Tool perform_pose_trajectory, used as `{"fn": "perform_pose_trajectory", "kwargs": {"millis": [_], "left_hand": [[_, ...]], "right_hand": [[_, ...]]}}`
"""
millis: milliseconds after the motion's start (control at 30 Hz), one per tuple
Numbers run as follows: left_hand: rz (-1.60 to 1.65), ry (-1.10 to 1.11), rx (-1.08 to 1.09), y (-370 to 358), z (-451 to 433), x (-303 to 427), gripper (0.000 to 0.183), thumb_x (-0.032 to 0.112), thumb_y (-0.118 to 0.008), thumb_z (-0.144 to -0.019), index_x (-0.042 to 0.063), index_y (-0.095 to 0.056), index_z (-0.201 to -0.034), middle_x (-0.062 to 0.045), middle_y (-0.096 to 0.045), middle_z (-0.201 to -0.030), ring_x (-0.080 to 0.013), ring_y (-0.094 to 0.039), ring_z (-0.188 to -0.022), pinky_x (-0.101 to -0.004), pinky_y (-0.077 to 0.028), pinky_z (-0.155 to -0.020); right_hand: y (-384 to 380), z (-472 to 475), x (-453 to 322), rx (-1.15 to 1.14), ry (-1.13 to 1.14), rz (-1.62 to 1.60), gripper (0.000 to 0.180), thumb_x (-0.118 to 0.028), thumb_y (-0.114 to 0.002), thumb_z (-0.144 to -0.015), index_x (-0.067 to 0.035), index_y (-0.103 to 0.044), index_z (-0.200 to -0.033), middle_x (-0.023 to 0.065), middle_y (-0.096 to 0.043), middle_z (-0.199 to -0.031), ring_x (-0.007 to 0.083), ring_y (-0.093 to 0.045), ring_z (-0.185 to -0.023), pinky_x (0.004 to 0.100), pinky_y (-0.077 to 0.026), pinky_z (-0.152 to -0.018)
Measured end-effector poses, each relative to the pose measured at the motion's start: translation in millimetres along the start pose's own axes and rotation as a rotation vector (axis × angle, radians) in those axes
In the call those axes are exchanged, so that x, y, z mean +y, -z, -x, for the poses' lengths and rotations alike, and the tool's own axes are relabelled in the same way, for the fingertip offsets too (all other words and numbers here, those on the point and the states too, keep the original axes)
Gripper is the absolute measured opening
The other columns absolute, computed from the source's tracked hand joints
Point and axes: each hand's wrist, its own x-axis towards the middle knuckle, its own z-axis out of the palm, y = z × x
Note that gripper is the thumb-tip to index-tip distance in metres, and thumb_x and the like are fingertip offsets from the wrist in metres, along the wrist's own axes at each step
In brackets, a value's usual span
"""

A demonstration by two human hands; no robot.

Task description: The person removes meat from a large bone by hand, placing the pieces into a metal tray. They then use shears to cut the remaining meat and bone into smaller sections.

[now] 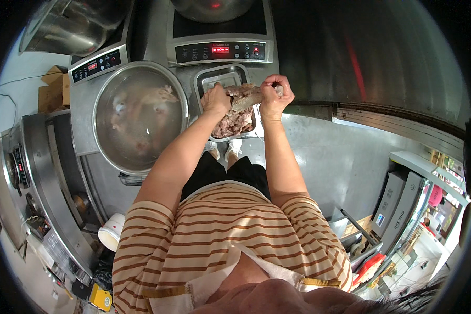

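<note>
Over a rectangular metal tray (pixel 241 70), my left hand (pixel 216 99) and my right hand (pixel 275 96) hold a long piece of meaty bone (pixel 248 99) between them. My left fingers close on its left part. The right hand grips its other end, where a pale bone knob shows between the fingers. Beneath, several chunks of cooked-looking meat (pixel 233 125) lie in the near half of the tray. To the left of the tray stands a wide round metal basin (pixel 114 147) of cloudy liquid, with pale pieces (pixel 163 94) in it, partly hidden by the murk.
Behind the tray is an induction cooker (pixel 219 52) with a lit red display, bearing a metal pot (pixel 212 11). Another cooker (pixel 96 67) holds a large pot (pixel 70 31) at the back left. A dark metal panel (pixel 369 59) rises at the right.
</note>
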Motion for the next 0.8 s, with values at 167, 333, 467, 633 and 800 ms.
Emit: {"fn": "perform_pose_trajectory", "kwargs": {"millis": [167, 333, 467, 633, 800], "left_hand": [[-0.062, -0.014, -0.023, 1.5, -3.2, 3.3, 0.024, 0.011, -0.057, -0.072, 0.002, -0.061, -0.093, -0.019, -0.062, -0.093, -0.0334, -0.058, -0.094, -0.0395, -0.045, -0.082], [-0.046, -0.030, -0.002, -2.1, -2.4, 1.3, 0.023, 0.013, -0.059, -0.070, 0.004, -0.064, -0.090, -0.019, -0.062, -0.091, -0.0336, -0.058, -0.091, -0.0397, -0.045, -0.081], [-0.014, -0.127, 0.022, -3.6, -2.5, -6.5, 0.024, 0.013, -0.059, -0.068, 0.007, -0.065, -0.090, -0.020, -0.062, -0.087, -0.0346, -0.059, -0.087, -0.0407, -0.046, -0.080], [0.165, -0.187, 0.076, -13.3, -9.2, -22.5, 0.032, 0.014, -0.058, -0.066, 0.010, -0.065, -0.098, -0.019, -0.063, -0.088, -0.0341, -0.059, -0.086, -0.0388, -0.045, -0.081], [0.268, -0.218, 0.068, -12.8, -9.2, -24.1, 0.036, 0.016, -0.059, -0.064, 0.009, -0.065, -0.100, -0.019, -0.063, -0.086, -0.0318, -0.061, -0.084, -0.0346, -0.046, -0.081]], "right_hand": [[-1.2, 0.4, -6.5, -0.018, 0.028, 0.045, 0.010, 0.006, -0.048, -0.063, 0.001, -0.054, -0.069, 0.0016, -0.051, -0.065, 0.0074, -0.045, -0.057, 0.0191, -0.038, -0.052], [1.4, 1.6, -3.5, -0.009, -0.022, 0.012, 0.010, 0.007, -0.048, -0.063, 0.001, -0.054, -0.069, 0.0014, -0.051, -0.064, 0.0074, -0.045, -0.056, 0.0191, -0.038, -0.052], [2.3, 0.6, -8.2, -0.020, -0.028, 0.028, 0.009, 0.005, -0.050, -0.061, 0.000, -0.054, -0.067, 0.0001, -0.051, -0.062, 0.0070, -0.045, -0.057, 0.0197, -0.038, -0.055], [4.3, -5.1, -0.6, -0.005, -0.016, -0.042, 0.009, 0.006, -0.047, -0.061, 0.002, -0.052, -0.066, 0.0034, -0.051, -0.062, 0.0085, -0.046, -0.054, 0.0202, -0.038, -0.051], [4.8, -11.6, -4.8, 0.093, -0.043, -0.124, 0.009, 0.005, -0.047, -0.059, 0.002, -0.053, -0.065, 0.0062, -0.053, -0.061, 0.0108, -0.047, -0.051, 0.0217, -0.040, -0.050]]}}
